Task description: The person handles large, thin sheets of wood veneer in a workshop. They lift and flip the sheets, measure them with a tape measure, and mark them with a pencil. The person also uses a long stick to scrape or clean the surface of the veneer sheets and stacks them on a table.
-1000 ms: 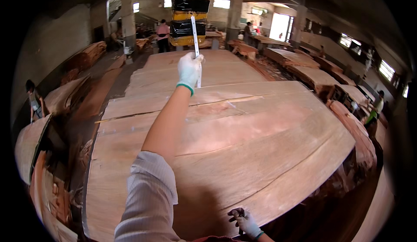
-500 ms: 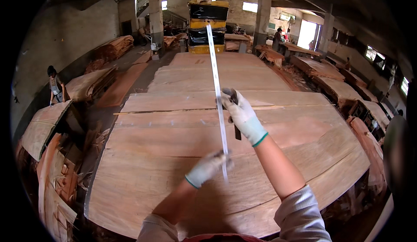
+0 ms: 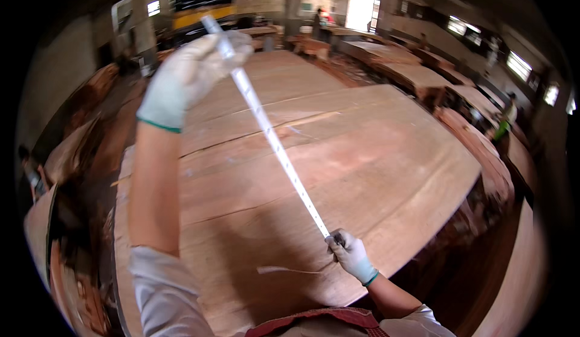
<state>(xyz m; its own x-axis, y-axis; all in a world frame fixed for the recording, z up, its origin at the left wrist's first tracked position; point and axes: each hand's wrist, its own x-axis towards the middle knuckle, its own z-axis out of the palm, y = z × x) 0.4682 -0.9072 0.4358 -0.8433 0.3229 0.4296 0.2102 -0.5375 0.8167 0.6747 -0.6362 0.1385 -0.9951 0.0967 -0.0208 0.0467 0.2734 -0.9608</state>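
Observation:
A long white tape strip (image 3: pixel 272 134) with a row of dark marks runs slantwise between my gloved hands. My left hand (image 3: pixel 190 71), raised at the upper left and blurred, is closed around its upper part. Lower down on the right, my right hand (image 3: pixel 350 255) pinches the other end. Dark patches show at the right fingers; whether a dark tool is in them I cannot tell. Beneath both hands spreads a wide layer of reddish-brown wood veneer (image 3: pixel 386 174), with long seams across it. A thin pale sliver (image 3: pixel 284 270) lies on the near part.
Behind the veneer stands a yellow and black block (image 3: pixel 202 1). Stacks of veneer (image 3: pixel 417 74) line the right side, and torn sheets (image 3: pixel 474 143) hang near the right edge. A person (image 3: pixel 33 171) is at the far left; another (image 3: pixel 507 119) is at the right.
My left hand has swung up and left with the tape, while my right hand has dropped to the lower right. The strip now slants, and the view has turned right.

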